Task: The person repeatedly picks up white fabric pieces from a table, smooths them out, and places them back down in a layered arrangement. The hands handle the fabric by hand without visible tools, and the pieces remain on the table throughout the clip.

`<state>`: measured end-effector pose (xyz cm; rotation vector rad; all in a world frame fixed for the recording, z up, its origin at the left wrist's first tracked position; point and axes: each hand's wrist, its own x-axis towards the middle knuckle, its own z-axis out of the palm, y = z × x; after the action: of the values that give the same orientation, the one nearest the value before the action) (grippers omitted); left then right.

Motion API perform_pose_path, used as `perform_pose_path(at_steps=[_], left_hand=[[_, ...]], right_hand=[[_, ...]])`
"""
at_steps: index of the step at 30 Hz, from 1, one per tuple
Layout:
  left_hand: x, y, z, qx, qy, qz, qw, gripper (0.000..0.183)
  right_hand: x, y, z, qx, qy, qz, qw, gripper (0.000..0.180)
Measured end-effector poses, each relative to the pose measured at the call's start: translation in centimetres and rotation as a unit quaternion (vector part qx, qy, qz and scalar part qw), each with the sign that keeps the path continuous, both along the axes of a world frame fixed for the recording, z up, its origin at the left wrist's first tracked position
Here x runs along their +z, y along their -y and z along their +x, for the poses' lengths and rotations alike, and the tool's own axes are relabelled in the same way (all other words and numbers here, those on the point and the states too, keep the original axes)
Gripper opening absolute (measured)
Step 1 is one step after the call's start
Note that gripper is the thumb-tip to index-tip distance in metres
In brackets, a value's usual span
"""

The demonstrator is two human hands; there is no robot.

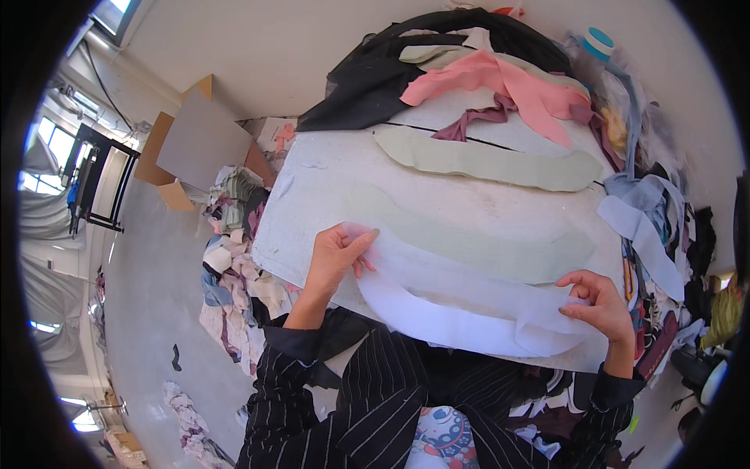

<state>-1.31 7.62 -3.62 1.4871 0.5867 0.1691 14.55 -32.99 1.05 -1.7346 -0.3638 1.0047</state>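
Observation:
Between my two hands a thin, see-through white fabric strip (pixel 451 272) is stretched over the table. My left hand (pixel 343 251) pinches its left end between thumb and fingers. At the other end, my right hand (pixel 600 305) grips a corner the same way. A pale green curved fabric piece (pixel 515 249) lies flat just beyond, its near edge overlapped by the strip. Closer to me, more white curved strip material (pixel 422 319) rests along the table's near edge; whether it is separate, I cannot tell. Farther off lies a second pale green curved piece (pixel 486 164).
The white table (pixel 328 176) carries pink fabric pieces (pixel 457 76), a maroon scrap (pixel 474 120) and black cloth (pixel 375 88) at the back. Fabric scraps (pixel 234 281) heap up left of it, near an open cardboard box (pixel 199 140). Pale blue strips (pixel 644 240) hang at the right.

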Motion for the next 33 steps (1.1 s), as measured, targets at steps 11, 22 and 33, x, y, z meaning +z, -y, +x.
perform_pose_path(at_steps=[11,22,33], left_hand=[[-2.2,-2.7,3.2,0.082,-0.04,0.213,0.973,0.016],[-2.2,-2.6,3.9,0.066,-0.157,0.385,0.907,0.016],[-3.0,-0.1,5.6,-0.214,-0.002,0.649,0.73,0.053]], right_hand=[[-0.8,-2.8,1.8,0.005,0.031,-0.043,0.999,0.036],[-1.5,-4.1,3.4,0.026,0.085,-0.067,0.994,0.034],[-2.4,-3.8,4.2,0.015,0.14,-0.091,0.986,0.036]])
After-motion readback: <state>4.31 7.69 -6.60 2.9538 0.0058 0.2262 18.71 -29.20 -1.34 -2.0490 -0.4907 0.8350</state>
